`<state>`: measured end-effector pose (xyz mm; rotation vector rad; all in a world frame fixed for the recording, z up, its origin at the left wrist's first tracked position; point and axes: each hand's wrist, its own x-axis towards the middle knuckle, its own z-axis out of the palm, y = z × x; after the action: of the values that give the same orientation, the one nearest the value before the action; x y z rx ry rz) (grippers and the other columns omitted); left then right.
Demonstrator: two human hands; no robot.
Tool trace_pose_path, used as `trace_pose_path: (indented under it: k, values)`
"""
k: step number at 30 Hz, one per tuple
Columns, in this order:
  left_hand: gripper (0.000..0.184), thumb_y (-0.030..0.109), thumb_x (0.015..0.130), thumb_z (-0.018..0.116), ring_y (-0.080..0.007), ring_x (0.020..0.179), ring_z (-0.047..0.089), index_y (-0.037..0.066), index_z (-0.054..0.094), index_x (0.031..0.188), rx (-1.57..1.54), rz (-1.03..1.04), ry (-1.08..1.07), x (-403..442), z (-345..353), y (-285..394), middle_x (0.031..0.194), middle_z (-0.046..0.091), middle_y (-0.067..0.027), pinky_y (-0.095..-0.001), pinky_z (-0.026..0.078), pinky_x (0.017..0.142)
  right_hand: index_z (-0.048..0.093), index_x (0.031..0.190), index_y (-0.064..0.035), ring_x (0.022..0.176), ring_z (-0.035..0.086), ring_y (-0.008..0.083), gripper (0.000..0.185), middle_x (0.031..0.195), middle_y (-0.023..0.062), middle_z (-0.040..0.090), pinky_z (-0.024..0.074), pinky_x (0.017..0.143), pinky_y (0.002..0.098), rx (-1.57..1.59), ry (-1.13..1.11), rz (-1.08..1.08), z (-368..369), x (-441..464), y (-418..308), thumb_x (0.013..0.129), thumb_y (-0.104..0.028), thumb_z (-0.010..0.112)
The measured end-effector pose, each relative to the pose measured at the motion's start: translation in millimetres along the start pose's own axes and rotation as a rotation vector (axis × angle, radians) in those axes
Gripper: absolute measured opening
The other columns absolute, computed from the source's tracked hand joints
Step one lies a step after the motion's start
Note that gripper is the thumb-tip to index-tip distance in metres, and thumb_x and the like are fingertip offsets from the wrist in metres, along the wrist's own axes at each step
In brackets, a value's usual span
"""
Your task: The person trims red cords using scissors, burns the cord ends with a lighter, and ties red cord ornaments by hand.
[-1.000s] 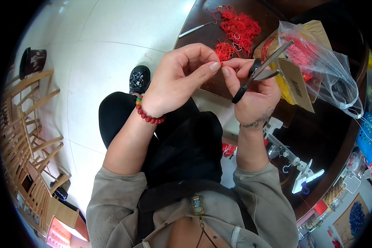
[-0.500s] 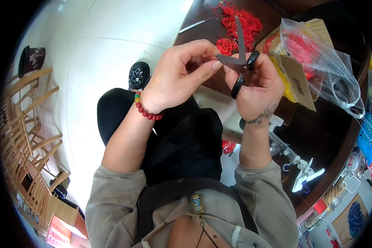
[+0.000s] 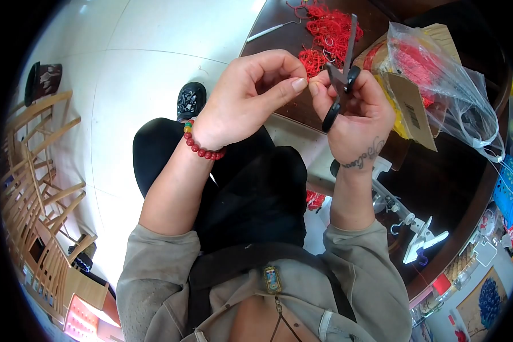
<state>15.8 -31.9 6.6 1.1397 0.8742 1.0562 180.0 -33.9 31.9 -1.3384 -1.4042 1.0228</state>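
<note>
The black-handled scissors [image 3: 342, 85] are in my right hand [image 3: 362, 111], their blades spread apart and pointing away from me. My right thumb and a finger come together at the tip beside the lower blade. My left hand [image 3: 253, 94] is closed in a pinch, thumb against forefinger, close to the right fingertips. Whatever lies between the left fingers is too small to make out. Behind the hands, a tangled heap of red cord [image 3: 330, 34] lies on the dark table [image 3: 262, 51].
A white-handled hook tool [image 3: 268, 31] lies left of the cord. To the right stand an opened cardboard box [image 3: 410, 108] and a clear plastic bag [image 3: 456, 85] with red material. A white clamp-like stand [image 3: 422, 239] is by my right forearm. Wooden chairs [image 3: 40, 211] stand at far left.
The scissors have turned clockwise and moved away from the left fingertips, with the blades still apart. My right hand has shifted slightly right; my left hand keeps its pinch, slightly higher.
</note>
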Motion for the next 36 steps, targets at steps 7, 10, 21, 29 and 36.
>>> trace_pose_path:
  k: [7,10,21,29,36]
  values:
    - [0.011,0.012,0.092,0.059,0.0008,0.066,0.044,0.002,0.060,0.092,-0.103,-0.023,-0.009,-0.2,0.4,-3.1,0.073,0.052,0.0070,-0.0166,0.037,0.057,0.059,0.091,-0.0010,0.074,0.055,0.0038,0.020,0.085,0.0012,0.063,0.0432,0.068,0.0151,0.007,-0.056,-0.084,-3.4,0.7,7.9,0.077,0.005,0.071]
    - [0.011,0.012,0.092,0.059,0.0006,0.067,0.045,0.001,0.060,0.092,-0.104,-0.017,-0.004,-0.1,1.2,-3.6,0.074,0.053,0.0064,-0.0169,0.038,0.058,0.059,0.090,-0.0004,0.074,0.055,0.0051,0.021,0.082,0.0006,0.062,0.0441,0.068,0.0172,0.004,-0.051,-0.036,-4.1,0.7,2.9,0.073,0.006,0.070]
    - [0.011,0.013,0.092,0.059,0.0001,0.071,0.048,0.002,0.059,0.093,-0.132,-0.081,-0.026,0.3,2.1,-4.2,0.077,0.054,0.0061,-0.0172,0.040,0.062,0.059,0.085,-0.0012,0.072,0.052,0.0042,0.020,0.076,-0.0012,0.058,0.0429,0.067,0.0177,0.120,0.030,-0.003,2.9,-0.1,6.7,0.070,0.002,0.072]
    - [0.012,0.016,0.093,0.057,-0.0025,0.065,0.043,0.005,0.058,0.095,-0.401,-0.184,-0.126,2.4,3.4,-4.4,0.078,0.054,0.0040,-0.0176,0.037,0.059,0.055,0.085,0.0001,0.076,0.057,0.0081,0.017,0.082,0.0047,0.061,0.0474,0.071,0.0197,0.458,-0.020,0.071,2.7,1.2,0.3,0.075,0.006,0.067]
    - [0.011,0.013,0.093,0.054,-0.0026,0.065,0.041,0.003,0.056,0.097,-0.430,-0.192,-0.109,2.4,4.2,-5.0,0.081,0.056,0.0026,-0.0169,0.033,0.058,0.054,0.085,0.0002,0.078,0.058,0.0090,0.019,0.086,0.0073,0.063,0.0482,0.071,0.0202,0.485,-0.002,0.024,-1.9,0.6,8.8,0.075,0.009,0.068]
